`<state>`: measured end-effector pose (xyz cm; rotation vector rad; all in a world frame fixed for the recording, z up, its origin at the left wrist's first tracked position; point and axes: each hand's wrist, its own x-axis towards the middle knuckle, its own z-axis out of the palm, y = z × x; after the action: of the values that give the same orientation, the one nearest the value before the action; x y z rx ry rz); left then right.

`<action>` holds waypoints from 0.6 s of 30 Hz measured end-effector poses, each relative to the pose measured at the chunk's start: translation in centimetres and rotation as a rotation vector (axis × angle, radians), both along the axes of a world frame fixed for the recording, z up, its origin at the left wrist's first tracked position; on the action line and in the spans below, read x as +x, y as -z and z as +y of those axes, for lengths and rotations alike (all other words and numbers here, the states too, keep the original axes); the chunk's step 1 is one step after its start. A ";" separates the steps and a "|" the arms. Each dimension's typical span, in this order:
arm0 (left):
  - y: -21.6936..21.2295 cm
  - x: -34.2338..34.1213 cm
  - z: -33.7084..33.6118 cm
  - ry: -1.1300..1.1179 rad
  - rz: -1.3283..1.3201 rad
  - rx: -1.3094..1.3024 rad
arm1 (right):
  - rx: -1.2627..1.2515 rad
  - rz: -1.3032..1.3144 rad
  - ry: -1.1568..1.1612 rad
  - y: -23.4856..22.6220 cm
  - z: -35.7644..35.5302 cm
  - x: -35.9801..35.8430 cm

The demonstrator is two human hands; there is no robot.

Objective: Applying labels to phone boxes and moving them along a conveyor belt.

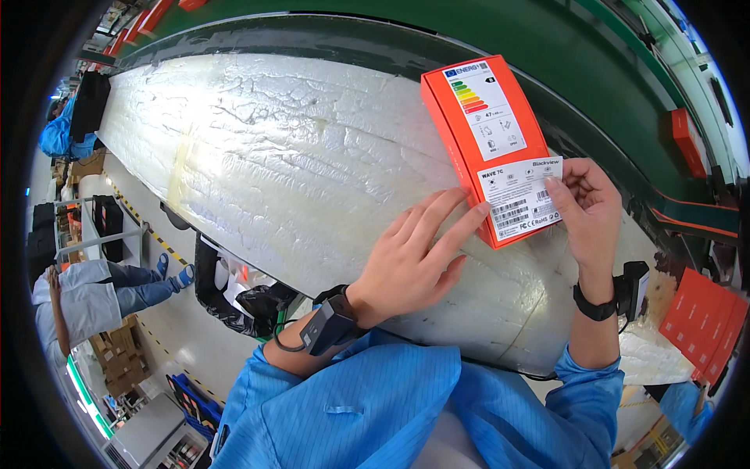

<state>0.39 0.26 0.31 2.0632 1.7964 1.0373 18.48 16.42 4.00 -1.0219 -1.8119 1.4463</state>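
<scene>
Now both hands are working a white label [519,202] onto the orange box [484,133].
Right hand [591,207] is pinching the box at three o'clock; left hand [414,258], open-fingered, is pressing the label — best smoothing outward, firmly.

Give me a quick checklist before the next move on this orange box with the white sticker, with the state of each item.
1. Orange box supported: ok, right hand grips its near right edge.
2. White label on the box's near end: ok.
3. Left hand fingertips on the label's left edge: ok.
4. Label fully stuck flat: cannot tell.
5. White padded table under the box: ok.
6. Stack of orange boxes at right: ok.
</scene>
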 end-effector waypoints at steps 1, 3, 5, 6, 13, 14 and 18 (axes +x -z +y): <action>0.0 0.0 0.0 0.001 -0.005 0.006 | -0.011 0.005 0.001 0.0 0.0 0.0; 0.0 0.0 0.0 0.001 -0.008 0.012 | -0.023 0.010 0.001 0.0 0.1 -0.1; 0.1 0.0 0.0 0.004 -0.008 -0.001 | -0.032 0.001 -0.001 -0.1 0.0 -0.2; 0.0 0.0 0.0 0.006 -0.008 0.001 | -0.031 0.000 0.000 -0.2 0.0 -0.1; 0.1 0.2 0.1 0.009 -0.004 0.000 | -0.028 -0.013 0.011 -0.2 -0.1 -0.2; 0.1 0.2 0.0 0.007 -0.005 -0.003 | -0.029 -0.021 0.015 -0.2 -0.1 -0.3; -0.2 0.1 0.0 0.003 0.007 -0.004 | -0.033 -0.019 0.027 -0.2 -0.2 -0.4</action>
<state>0.51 0.31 0.56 2.0699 1.7962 1.0264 18.05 16.22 4.24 -1.0753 -1.7867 1.4595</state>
